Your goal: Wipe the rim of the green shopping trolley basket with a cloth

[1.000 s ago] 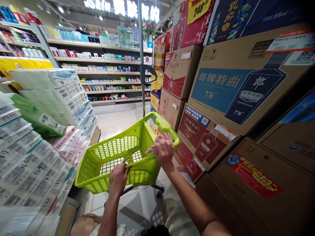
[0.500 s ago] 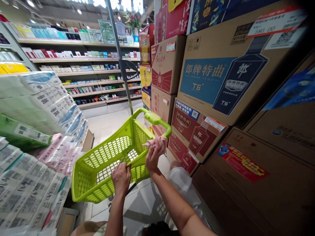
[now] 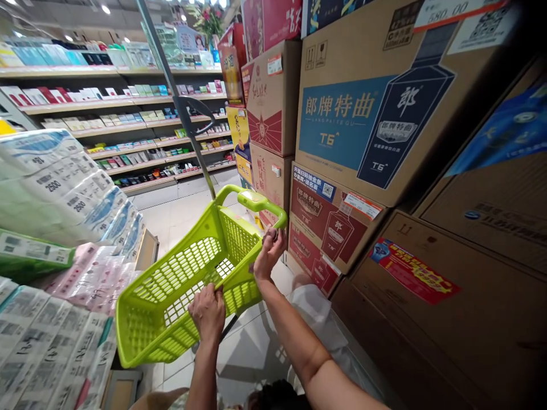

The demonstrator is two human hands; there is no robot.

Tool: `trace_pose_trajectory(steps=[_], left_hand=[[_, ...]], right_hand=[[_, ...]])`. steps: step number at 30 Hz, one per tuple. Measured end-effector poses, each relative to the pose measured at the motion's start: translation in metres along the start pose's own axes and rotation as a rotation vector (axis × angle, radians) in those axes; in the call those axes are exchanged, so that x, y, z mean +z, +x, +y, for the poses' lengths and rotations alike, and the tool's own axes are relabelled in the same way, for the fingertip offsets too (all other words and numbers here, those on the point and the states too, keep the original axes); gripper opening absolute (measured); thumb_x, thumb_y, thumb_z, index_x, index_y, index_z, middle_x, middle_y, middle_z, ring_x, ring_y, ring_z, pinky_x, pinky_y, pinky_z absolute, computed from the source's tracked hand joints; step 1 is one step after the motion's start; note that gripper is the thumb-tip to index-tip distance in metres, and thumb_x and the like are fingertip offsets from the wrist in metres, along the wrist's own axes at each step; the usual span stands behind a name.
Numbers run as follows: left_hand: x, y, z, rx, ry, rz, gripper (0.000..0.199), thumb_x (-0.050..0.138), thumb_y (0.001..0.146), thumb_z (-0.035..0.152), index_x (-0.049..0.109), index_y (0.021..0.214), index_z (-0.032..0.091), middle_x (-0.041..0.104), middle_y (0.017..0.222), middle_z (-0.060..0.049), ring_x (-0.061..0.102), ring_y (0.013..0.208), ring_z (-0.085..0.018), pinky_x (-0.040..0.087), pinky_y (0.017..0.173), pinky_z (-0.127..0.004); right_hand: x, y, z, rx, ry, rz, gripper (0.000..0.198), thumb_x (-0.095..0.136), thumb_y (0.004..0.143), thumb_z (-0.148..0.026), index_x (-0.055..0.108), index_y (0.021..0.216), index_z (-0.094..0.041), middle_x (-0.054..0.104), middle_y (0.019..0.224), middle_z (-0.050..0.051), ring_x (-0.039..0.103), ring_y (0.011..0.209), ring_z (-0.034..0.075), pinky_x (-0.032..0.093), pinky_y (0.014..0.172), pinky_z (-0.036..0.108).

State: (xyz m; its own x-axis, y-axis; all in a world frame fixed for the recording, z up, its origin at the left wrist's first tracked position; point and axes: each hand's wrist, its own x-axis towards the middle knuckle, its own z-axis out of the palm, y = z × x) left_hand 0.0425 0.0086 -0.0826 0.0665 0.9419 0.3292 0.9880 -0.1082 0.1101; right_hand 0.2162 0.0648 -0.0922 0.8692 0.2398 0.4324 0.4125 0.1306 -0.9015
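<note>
A lime-green shopping cart [image 3: 171, 250] with a lattice basket stands in front of me, its basket bare inside. My left hand [image 3: 208, 313] is closed over the near rim of the basket, fingers curled over the edge. My right hand [image 3: 269, 253] is closed at the corner where the rim meets the cart's push handle [image 3: 267, 204]. A crumpled pink cloth showed in this hand a moment ago; now the fingers hide it almost wholly. A grey pole with a dark loop [image 3: 192, 117] rises behind the cart.
Stacked cardboard liquor cartons [image 3: 342, 125] form a wall close on the right. Wrapped tissue packs [image 3: 55, 336] are piled on the left. Shelves of small boxed goods [image 3: 128, 122] stand across the tiled floor [image 3: 171, 210] at the back. Light clothing covers my knee below.
My view has shifted, so the cart and cartons sit slightly further left. My right hand has turned and closed tighter near the handle, and the pink cloth has passed out of sight.
</note>
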Motion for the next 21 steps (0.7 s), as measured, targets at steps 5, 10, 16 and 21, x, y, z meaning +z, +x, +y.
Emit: trace_pose_trajectory(steps=[5,10,16,21], left_hand=[[0.000,0.002,0.009,-0.030,0.017,0.021,0.030,0.036,0.101,0.032,0.059,0.086,0.021,0.069,0.093,-0.009,0.055,0.096,-0.026,0.031,0.084,-0.037],[0.001,0.002,0.007,-0.051,0.015,0.031,0.032,0.034,0.100,0.032,0.059,0.084,0.020,0.068,0.092,-0.010,0.056,0.096,-0.026,0.032,0.083,-0.037],[0.003,0.004,0.007,-0.108,0.007,0.041,0.034,0.034,0.101,0.037,0.059,0.087,0.019,0.068,0.093,-0.011,0.056,0.097,-0.028,0.031,0.083,-0.039],[0.003,0.006,0.011,-0.158,0.051,0.054,0.038,0.030,0.102,0.037,0.061,0.092,0.018,0.068,0.095,-0.013,0.056,0.097,-0.029,0.031,0.084,-0.041]], right_hand=[[0.006,-0.017,0.041,0.108,0.096,-0.015,0.057,0.022,0.104,-0.047,0.053,0.137,-0.012,0.058,0.134,0.024,0.052,0.130,0.029,0.042,0.108,0.050],[0.014,-0.003,0.051,0.111,0.120,-0.064,0.048,0.029,0.104,-0.039,0.047,0.142,-0.017,0.067,0.123,0.016,0.065,0.110,0.021,0.051,0.091,0.034],[0.022,-0.010,0.058,0.079,0.101,-0.147,0.049,0.028,0.104,-0.041,0.052,0.138,-0.014,0.064,0.128,0.019,0.061,0.120,0.022,0.049,0.098,0.034],[0.024,-0.056,0.082,0.080,0.086,-0.126,0.051,0.017,0.105,-0.033,0.046,0.142,-0.014,0.066,0.117,0.015,0.062,0.113,0.020,0.051,0.094,0.034]])
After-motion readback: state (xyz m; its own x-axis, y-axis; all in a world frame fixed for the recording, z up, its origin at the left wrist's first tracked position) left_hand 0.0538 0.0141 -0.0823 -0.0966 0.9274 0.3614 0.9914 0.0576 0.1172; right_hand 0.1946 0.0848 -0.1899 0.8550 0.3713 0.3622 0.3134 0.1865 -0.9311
